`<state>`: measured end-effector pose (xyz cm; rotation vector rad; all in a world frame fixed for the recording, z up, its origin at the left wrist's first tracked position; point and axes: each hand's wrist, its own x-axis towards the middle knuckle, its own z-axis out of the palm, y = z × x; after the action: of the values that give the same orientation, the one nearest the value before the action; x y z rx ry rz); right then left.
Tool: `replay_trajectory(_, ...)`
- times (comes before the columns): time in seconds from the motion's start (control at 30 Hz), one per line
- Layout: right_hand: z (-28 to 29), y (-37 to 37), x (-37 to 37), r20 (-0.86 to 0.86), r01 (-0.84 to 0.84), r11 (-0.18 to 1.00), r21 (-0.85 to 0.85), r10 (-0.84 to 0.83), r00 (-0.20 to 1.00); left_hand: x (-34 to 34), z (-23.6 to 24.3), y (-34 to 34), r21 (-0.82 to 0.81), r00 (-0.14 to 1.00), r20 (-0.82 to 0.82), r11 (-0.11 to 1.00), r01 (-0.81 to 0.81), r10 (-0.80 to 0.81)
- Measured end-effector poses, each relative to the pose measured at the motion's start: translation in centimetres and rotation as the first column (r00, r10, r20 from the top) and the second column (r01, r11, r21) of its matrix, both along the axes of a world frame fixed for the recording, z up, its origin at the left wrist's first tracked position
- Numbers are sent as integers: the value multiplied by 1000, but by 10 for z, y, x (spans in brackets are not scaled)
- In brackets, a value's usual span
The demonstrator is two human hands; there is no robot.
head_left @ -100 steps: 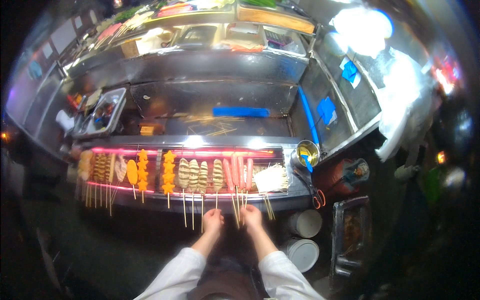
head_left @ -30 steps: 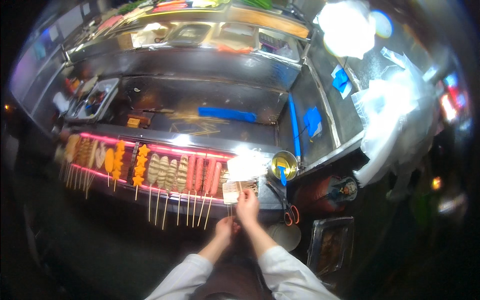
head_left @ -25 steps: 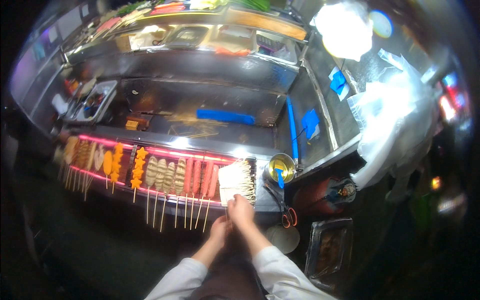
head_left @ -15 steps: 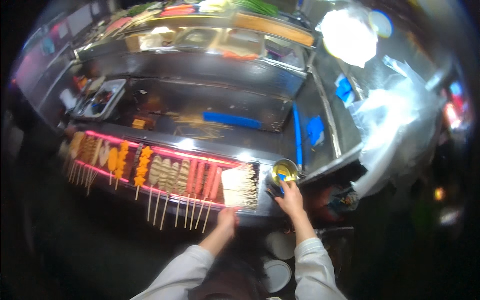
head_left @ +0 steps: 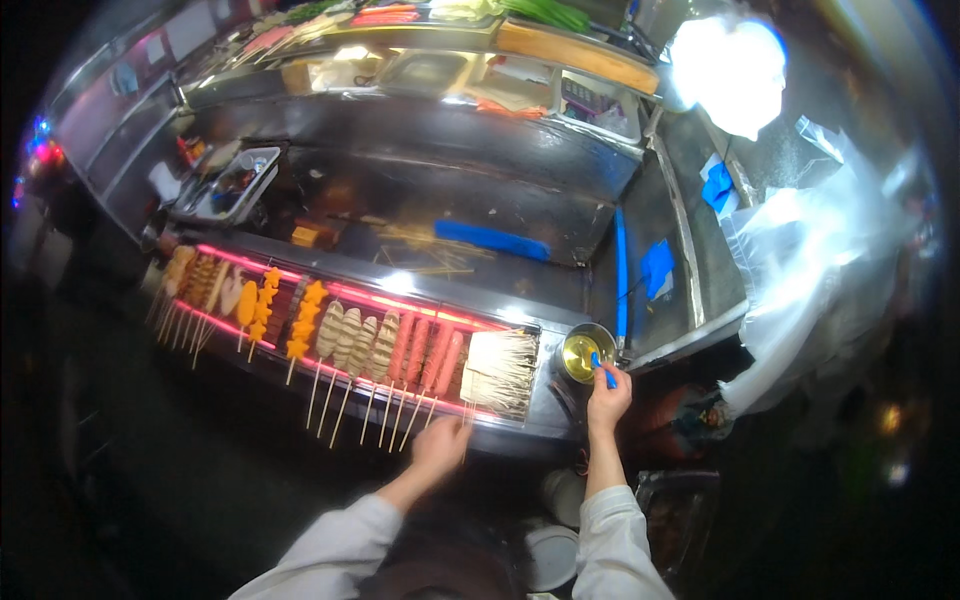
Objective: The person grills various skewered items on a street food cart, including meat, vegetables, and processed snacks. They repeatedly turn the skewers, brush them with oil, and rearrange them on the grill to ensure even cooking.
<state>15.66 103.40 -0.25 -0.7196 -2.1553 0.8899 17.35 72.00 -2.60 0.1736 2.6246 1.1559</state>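
A lit grill [head_left: 250,332] carries a row of skewers: star-shaped orange pieces [head_left: 306,320], ridged pale pieces [head_left: 353,343], pink sausages [head_left: 430,355] and white enoki bundles [head_left: 495,370] at the right end. My left hand [head_left: 445,438] is closed on the sticks below the enoki. My right hand [head_left: 609,392] grips the blue brush handle, whose head dips into a steel pot [head_left: 578,352] of yellow oil beside the grill.
A tray of utensils [head_left: 225,190] sits behind the grill's left. Food and bins [head_left: 600,105] line the back shelf. A blue strip [head_left: 490,238] lies in the trough. A plastic bag [head_left: 800,280] hangs at right. Lidded tubs [head_left: 551,555] stand below.
My right hand has left the enoki skewers, moved right and taken hold of the brush in the pot. My left hand stays near the enoki sticks. The view has shifted slightly.
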Motion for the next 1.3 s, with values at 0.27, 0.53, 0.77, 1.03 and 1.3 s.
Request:
replay_trajectory(0.27, -15, 9, -1, -10, 57, 996, -66, -58, 998, 37, 29, -111, -256, 939, -343, 962, -97, 4)
replay_trajectory(0.53, -56, 33, -6, -109, 104, 855, -508, -184, 977, 13, -63, -124, 11, 922, 291, 963, -269, 254)
replay_trajectory(0.77, -39, 4, 6, -299, -296, 107, -949, -601, 741, -8, -63, -118, 564, 511, 825, 415, -714, -243)
replay_trajectory(1.03, -39, 9, -1, -72, 140, 858, -495, -201, 977, -19, -12, -97, 549, 523, 830, 451, -704, -194)
replay_trajectory(1.3, -28, 10, 8, -284, -313, 54, -948, -586, 759, -4, 17, -65, 629, 639, 756, 434, -646, -144)
